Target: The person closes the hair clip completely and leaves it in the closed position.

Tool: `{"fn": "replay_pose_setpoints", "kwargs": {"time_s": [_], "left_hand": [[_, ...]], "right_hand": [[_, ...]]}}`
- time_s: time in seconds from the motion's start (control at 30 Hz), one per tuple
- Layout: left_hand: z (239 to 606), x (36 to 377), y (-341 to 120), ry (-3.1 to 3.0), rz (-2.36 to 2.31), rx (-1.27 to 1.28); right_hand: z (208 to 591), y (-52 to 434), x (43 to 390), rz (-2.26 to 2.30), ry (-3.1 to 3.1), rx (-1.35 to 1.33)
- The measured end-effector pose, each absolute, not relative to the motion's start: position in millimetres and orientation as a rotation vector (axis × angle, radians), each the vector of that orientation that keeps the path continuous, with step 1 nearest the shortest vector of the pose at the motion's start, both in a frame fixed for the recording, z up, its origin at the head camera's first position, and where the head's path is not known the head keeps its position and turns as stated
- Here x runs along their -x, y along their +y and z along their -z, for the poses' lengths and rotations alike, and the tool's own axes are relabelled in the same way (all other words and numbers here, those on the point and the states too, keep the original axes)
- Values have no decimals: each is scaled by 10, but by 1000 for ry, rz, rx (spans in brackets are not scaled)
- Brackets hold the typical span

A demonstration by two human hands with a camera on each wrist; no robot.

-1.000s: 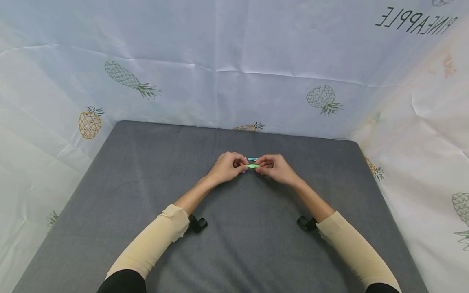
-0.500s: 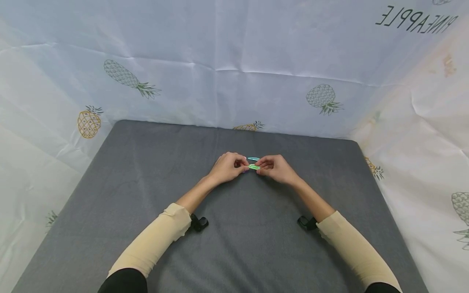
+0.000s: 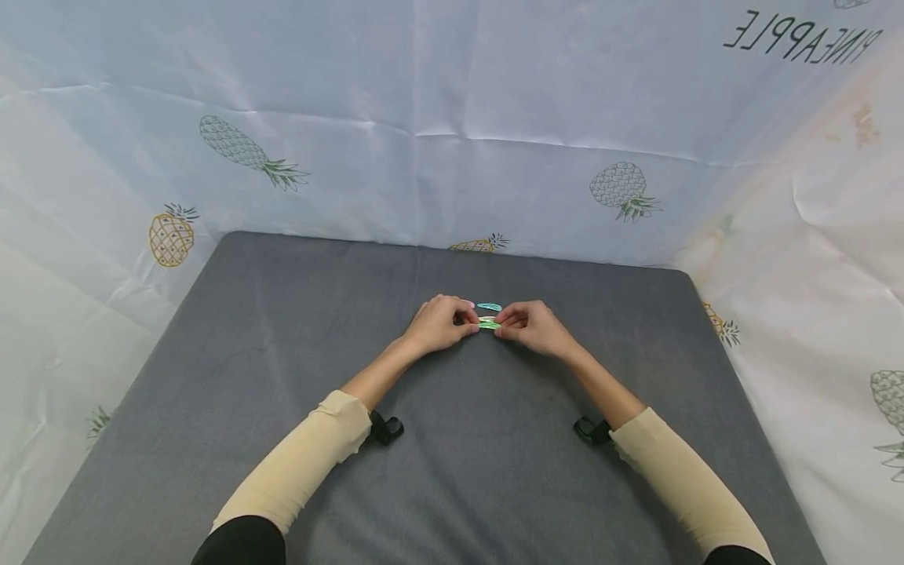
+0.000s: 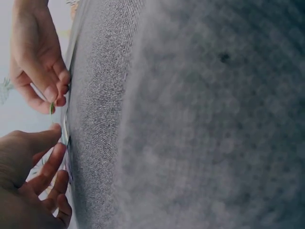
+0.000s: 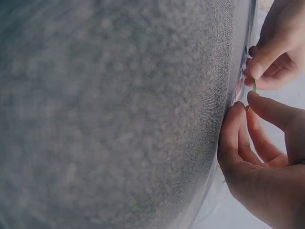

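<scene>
— What has changed since a second ago?

— Very little. My left hand (image 3: pixel 441 323) and my right hand (image 3: pixel 534 326) have stayed where they were, fingertips facing each other over the middle of the tabletop (image 3: pixel 282 353). The green hair clip (image 3: pixel 489 323) between them now sits a touch lower, closer to the grey cloth, and the bit of purple that peeked out under my left fingers a second ago no longer shows.

— What else is around?

— A teal hair clip (image 3: pixel 489 307) lies flat on the cloth just beyond the green one, at 12 o'clock from it, apart from my fingers. Pale sheeting printed with pineapples (image 3: pixel 621 192) walls the tabletop in on the far side and both flanks. My own curled fingers cover both ends of the green clip, so only its middle shows.

— How do your hands grip, and how does the clip look?

— Each hand pinches one end of it between thumb and fingertips, the left from 9 o'clock, the right from 3 o'clock. It is small, slim and bright green, lying crosswise; from my wrist views it is only a thin green sliver (image 5: pixel 254 85) seen edge-on.
</scene>
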State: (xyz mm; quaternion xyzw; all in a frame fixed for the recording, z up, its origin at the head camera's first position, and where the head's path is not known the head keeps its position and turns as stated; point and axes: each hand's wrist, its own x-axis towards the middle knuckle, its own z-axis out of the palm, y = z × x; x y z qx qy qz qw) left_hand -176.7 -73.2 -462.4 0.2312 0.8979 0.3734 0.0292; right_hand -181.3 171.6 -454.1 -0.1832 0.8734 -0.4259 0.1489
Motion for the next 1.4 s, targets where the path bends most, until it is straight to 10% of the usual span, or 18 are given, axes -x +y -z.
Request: {"fn": "replay_pose_setpoints", "kwargs": {"time_s": [1.4], "left_hand": [[4645,1764,-736,2752,-1142,-687]], "right_hand": [[4519,1726,1838,1079,2591,604]]}}
